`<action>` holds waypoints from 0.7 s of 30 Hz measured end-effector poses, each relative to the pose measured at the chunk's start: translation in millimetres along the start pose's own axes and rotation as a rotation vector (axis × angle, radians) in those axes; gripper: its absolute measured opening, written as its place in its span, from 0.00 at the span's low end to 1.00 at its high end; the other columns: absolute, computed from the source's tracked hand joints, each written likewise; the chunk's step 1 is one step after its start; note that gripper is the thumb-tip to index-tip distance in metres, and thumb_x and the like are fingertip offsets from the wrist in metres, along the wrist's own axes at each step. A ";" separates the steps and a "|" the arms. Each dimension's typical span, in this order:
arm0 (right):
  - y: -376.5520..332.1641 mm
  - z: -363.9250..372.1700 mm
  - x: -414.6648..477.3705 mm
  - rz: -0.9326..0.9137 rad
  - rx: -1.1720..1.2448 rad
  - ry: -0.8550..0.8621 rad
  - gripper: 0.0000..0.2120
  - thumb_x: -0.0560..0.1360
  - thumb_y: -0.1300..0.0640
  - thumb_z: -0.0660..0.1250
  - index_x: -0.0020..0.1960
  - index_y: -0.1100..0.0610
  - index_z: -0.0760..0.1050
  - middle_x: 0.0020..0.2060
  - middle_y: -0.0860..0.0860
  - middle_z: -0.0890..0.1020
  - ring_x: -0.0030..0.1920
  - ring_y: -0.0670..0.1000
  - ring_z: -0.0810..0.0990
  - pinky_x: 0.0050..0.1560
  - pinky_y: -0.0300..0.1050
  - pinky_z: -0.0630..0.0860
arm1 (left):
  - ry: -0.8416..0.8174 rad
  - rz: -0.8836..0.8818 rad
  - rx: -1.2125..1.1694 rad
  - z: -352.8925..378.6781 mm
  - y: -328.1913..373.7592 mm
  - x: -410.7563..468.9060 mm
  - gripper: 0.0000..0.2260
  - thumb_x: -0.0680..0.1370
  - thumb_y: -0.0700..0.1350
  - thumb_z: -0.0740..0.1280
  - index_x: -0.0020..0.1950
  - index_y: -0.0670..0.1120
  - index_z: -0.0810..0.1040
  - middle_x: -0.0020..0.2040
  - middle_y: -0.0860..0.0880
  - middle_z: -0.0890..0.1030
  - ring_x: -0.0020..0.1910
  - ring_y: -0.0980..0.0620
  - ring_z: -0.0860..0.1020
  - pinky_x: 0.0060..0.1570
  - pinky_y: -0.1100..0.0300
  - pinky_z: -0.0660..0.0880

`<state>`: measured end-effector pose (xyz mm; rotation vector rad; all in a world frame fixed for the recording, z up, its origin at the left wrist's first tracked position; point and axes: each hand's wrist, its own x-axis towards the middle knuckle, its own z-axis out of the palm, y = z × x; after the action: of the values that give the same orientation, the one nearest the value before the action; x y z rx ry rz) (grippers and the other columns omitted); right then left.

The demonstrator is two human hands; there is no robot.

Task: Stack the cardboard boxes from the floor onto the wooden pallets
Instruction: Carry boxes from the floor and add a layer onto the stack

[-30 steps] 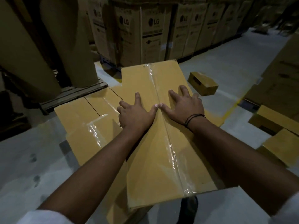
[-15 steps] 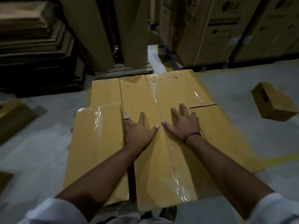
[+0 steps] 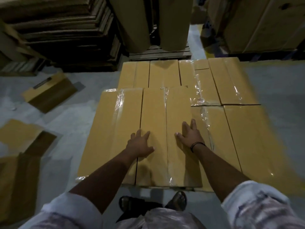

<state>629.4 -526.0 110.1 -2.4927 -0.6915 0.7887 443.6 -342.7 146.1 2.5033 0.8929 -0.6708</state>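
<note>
Here the top box (image 3: 165, 109) lies under the left hand (image 3: 140, 145) and right hand (image 3: 189, 137), fingers (image 3: 193, 125) spread flat on it.

Two brown rolls (image 3: 175, 22) stand upright; flattened cardboard sheets (image 3: 57, 30) lie stacked left.

Loose cardboard boxes (image 3: 49, 95) lie on grey floor (image 3: 79, 126).

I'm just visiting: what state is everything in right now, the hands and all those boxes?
Top box: taped shut, lying flat, uppermost.
Left hand: open, flat on that box.
Right hand: open, flat at that box's right edge.
Lower boxes: taped shut, laid side by side.
Floor box: lying askew, not yet stacked.
</note>
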 end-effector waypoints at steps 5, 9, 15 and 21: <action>2.2 20.6 -22.9 -0.022 -0.122 0.049 0.36 0.79 0.39 0.63 0.81 0.47 0.52 0.81 0.53 0.37 0.78 0.63 0.52 0.73 0.59 0.65 | 0.013 0.091 0.115 40.6 -21.7 -24.0 0.48 0.75 0.65 0.70 0.84 0.57 0.43 0.84 0.47 0.39 0.82 0.37 0.45 0.78 0.40 0.58; 7.5 30.5 -44.9 -0.020 -0.183 0.046 0.38 0.80 0.37 0.61 0.81 0.49 0.48 0.81 0.55 0.37 0.77 0.65 0.54 0.73 0.59 0.65 | 0.011 0.100 0.088 47.3 -21.9 -37.0 0.49 0.75 0.65 0.71 0.84 0.57 0.41 0.84 0.47 0.37 0.83 0.39 0.42 0.77 0.41 0.60; 32.4 59.6 -103.2 0.162 0.142 0.103 0.40 0.81 0.41 0.62 0.82 0.47 0.41 0.81 0.59 0.52 0.72 0.65 0.69 0.67 0.59 0.71 | -0.008 0.138 0.102 62.8 -29.1 -56.8 0.53 0.73 0.68 0.72 0.84 0.57 0.40 0.83 0.47 0.35 0.83 0.42 0.40 0.78 0.42 0.57; 48.7 84.9 -162.4 0.216 0.232 0.118 0.33 0.84 0.46 0.59 0.82 0.44 0.45 0.74 0.63 0.66 0.69 0.66 0.71 0.67 0.57 0.70 | -0.032 0.238 0.136 88.9 -53.2 -93.3 0.55 0.72 0.67 0.73 0.84 0.56 0.39 0.83 0.47 0.33 0.82 0.42 0.38 0.78 0.41 0.56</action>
<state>476.8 -635.9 86.7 -2.4011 -0.2748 0.7422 317.8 -394.2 115.6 2.6541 0.5418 -0.7108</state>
